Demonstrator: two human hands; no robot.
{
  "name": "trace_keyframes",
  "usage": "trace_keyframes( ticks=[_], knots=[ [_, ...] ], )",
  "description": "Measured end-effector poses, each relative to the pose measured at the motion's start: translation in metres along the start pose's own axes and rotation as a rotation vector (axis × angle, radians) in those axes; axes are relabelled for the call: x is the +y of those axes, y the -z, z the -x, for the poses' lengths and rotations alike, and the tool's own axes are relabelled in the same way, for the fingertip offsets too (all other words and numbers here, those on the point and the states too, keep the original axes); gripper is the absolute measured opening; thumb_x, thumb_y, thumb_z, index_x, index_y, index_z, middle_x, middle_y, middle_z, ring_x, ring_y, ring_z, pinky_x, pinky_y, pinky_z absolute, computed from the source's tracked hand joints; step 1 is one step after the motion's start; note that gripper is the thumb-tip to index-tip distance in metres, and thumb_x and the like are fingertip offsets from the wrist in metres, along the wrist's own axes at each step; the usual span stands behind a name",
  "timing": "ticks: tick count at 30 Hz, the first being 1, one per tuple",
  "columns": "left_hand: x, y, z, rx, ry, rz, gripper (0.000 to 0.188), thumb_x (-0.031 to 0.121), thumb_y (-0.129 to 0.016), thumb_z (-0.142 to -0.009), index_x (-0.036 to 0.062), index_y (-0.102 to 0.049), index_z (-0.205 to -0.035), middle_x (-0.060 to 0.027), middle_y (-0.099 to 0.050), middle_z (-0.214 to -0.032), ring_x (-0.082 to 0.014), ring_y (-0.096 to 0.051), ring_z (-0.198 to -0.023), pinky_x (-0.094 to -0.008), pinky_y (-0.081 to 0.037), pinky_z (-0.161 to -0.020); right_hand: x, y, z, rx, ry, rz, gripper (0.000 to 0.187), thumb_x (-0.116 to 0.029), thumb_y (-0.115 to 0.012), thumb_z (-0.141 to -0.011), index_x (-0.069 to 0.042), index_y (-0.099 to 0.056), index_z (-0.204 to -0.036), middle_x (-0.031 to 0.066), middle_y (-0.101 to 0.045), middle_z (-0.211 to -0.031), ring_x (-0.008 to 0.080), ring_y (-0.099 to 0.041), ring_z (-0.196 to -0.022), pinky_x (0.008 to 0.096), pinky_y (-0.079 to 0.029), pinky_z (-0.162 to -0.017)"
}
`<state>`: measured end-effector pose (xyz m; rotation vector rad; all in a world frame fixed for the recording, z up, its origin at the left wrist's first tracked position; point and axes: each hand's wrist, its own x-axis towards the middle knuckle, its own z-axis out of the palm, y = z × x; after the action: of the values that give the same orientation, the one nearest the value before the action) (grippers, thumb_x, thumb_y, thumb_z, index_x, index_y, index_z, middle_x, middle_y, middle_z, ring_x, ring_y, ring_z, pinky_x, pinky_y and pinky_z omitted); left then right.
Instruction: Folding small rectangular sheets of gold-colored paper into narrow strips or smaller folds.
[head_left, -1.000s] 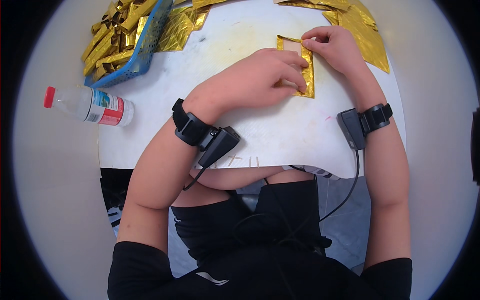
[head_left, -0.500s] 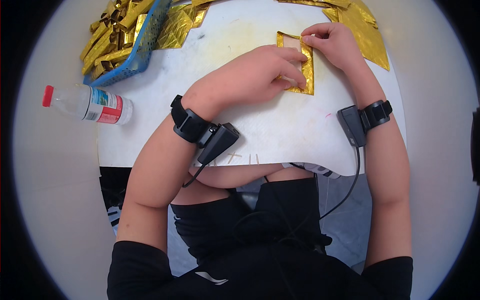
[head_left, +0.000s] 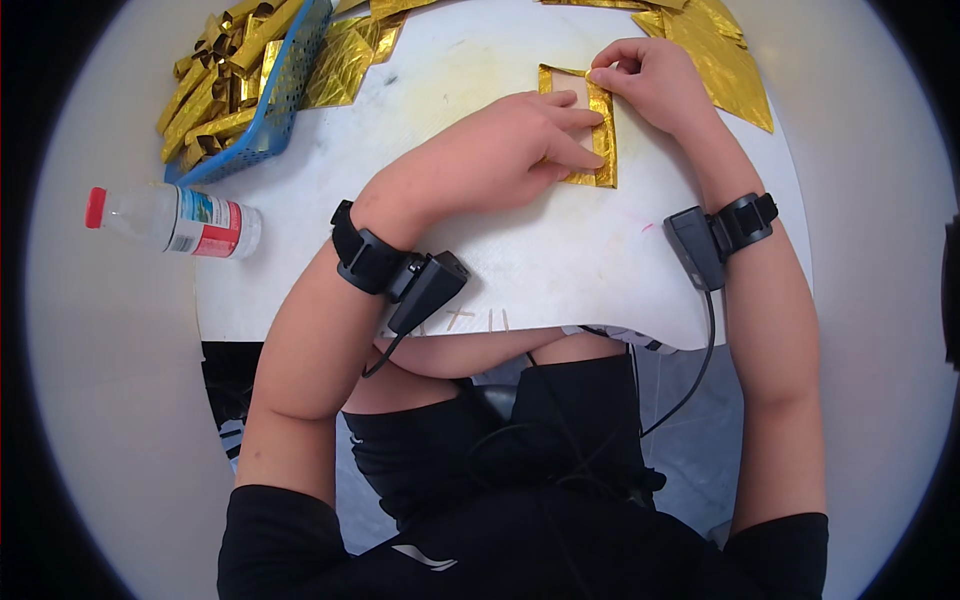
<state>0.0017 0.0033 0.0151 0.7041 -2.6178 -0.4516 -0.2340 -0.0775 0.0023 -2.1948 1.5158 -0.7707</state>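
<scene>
A small rectangle of gold foil paper (head_left: pixel 606 140) lies on the white tabletop, its gold edges folded in around a pale middle. Across it rests my left hand (head_left: pixel 505 150), open, fingers apart, with fingertips pressing along the folded right strip. Its palm hides the lower left of the piece. My right hand (head_left: pixel 660 88) is closed in a pinch on the upper right corner, thumb and index finger together. The top edge stands slightly creased beside that pinch.
A blue perforated basket (head_left: pixel 275 120) full of folded gold pieces (head_left: pixel 205 95) stands far left. Nearer lies a plastic bottle (head_left: pixel 170 220) with a red cap. Flat gold sheets (head_left: pixel 715 65) lie at the far right, more gold foil (head_left: pixel 340 65) beside the basket. Black devices with cables ride both wrists.
The whole view has shifted a little. My left fingers have spread slightly along the right strip, while my right hand keeps its pinch at the upper corner.
</scene>
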Motion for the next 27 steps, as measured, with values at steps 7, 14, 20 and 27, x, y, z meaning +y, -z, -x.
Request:
trace_keyframes(
  ticks=[7,14,20,27],
  knots=[
    [0.0,-0.002,0.002,-0.023,0.04,-0.002,0.046,-0.007,-0.067,-0.086,0.0154,-0.078,-0.124,-0.0139,-0.063,-0.148,-0.0461,-0.049,-0.144,-0.0466,-0.045,-0.116,-0.001,0.011,0.004,-0.165,0.028,-0.069,0.035,-0.026,-0.081,-0.084,-0.007,-0.078,-0.114,0.0042,-0.067,-0.079,0.0164,-0.064,-0.075,0.0314,-0.052,-0.071],
    [0.002,-0.005,0.0,-0.017,0.088,0.072,0.044,-0.005,-0.068,-0.088,0.0162,-0.078,-0.125,-0.0153,-0.061,-0.15,-0.0457,-0.05,-0.144,-0.0472,-0.039,-0.123,-0.002,0.021,0.01,-0.232,0.102,-0.036,0.052,-0.022,-0.081,-0.08,-0.005,-0.072,-0.128,0.0025,-0.061,-0.08,0.0156,-0.061,-0.075,0.0301,-0.051,-0.072],
    [-0.001,-0.005,0.002,-0.006,0.106,0.104,0.044,-0.005,-0.068,-0.088,0.015,-0.078,-0.126,-0.0167,-0.061,-0.15,-0.0445,-0.049,-0.145,-0.0475,-0.038,-0.124,-0.012,0.024,0.018,-0.285,0.075,0.052,0.072,-0.018,-0.085,-0.077,-0.011,-0.061,-0.144,0.0032,-0.059,-0.094,0.0161,-0.057,-0.085,0.0298,-0.049,-0.077],
    [-0.001,-0.004,0.002,0.002,0.128,0.104,0.043,-0.005,-0.069,-0.088,0.0141,-0.078,-0.125,-0.0176,-0.062,-0.149,-0.0435,-0.048,-0.146,-0.0472,-0.037,-0.124,-0.011,0.028,0.027,-0.294,0.209,0.108,0.095,-0.027,-0.087,-0.07,-0.013,-0.049,-0.156,0.01,-0.06,-0.121,0.0269,-0.061,-0.105,0.0357,-0.051,-0.091]
  ],
)
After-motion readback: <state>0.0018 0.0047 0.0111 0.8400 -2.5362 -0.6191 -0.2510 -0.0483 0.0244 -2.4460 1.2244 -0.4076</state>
